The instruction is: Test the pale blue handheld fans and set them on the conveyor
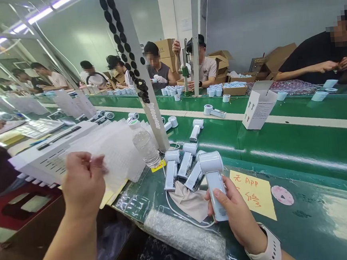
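Observation:
My right hand (234, 209) is closed round the handle of a pale blue handheld fan (212, 163), its round head tilted up. Beyond it, several similar handheld fans (171, 172) lie close together on the bench. Under them is a crumpled beige cloth (189, 201), with a white cable (175, 212) looping round it. On the left, my left hand (86, 185) is raised with curled fingers, the thumb smeared by motion. It hovers in front of a stack of thin white translucent sheets or bags (118, 150); whatever it may pinch is hidden.
A clear bottle (145, 144) stands beside a metal post (142, 76). A yellow handwritten note (253, 194) and a bubble-wrap roll (184, 237) lie on the bench. On the green conveyor (283, 149) stands a white box (257, 107). Several co-workers (156, 69) sit opposite.

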`<control>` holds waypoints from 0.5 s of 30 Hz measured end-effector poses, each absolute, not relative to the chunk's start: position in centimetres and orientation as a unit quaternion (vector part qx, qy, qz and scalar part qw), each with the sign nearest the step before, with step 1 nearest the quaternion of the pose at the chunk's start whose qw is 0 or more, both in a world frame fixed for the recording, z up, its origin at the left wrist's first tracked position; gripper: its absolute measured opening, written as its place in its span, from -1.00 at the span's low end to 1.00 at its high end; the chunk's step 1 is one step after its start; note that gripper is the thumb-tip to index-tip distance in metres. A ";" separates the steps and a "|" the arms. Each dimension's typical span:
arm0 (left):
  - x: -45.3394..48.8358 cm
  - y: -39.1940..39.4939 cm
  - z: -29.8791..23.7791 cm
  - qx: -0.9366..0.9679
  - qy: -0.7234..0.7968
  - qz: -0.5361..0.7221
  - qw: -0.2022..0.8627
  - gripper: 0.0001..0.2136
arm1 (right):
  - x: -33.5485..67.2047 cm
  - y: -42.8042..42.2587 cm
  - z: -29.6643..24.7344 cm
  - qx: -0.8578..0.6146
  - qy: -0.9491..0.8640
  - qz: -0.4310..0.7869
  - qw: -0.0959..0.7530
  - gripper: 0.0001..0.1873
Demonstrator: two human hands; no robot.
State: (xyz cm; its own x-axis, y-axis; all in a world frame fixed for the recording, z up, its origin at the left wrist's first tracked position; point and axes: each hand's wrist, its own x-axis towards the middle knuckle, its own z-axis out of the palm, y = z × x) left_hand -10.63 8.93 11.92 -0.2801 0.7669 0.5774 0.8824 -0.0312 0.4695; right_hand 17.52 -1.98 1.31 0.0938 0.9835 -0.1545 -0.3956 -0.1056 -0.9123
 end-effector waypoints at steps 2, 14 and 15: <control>-8.4 8.5 10.8 -0.638 -0.618 -0.459 -0.010 -0.78 | 17.5 -1.9 1.2 -0.453 -0.319 0.594 0.584 -0.47; 3.3 9.9 4.0 -0.795 -0.408 -0.243 -0.378 -0.85 | 18.5 -1.1 0.6 -0.556 -0.527 0.401 0.502 -0.44; 3.2 10.1 4.0 -0.781 -0.405 -0.254 -0.402 -0.84 | 18.6 -1.0 0.6 -0.561 -0.554 0.385 0.481 -0.45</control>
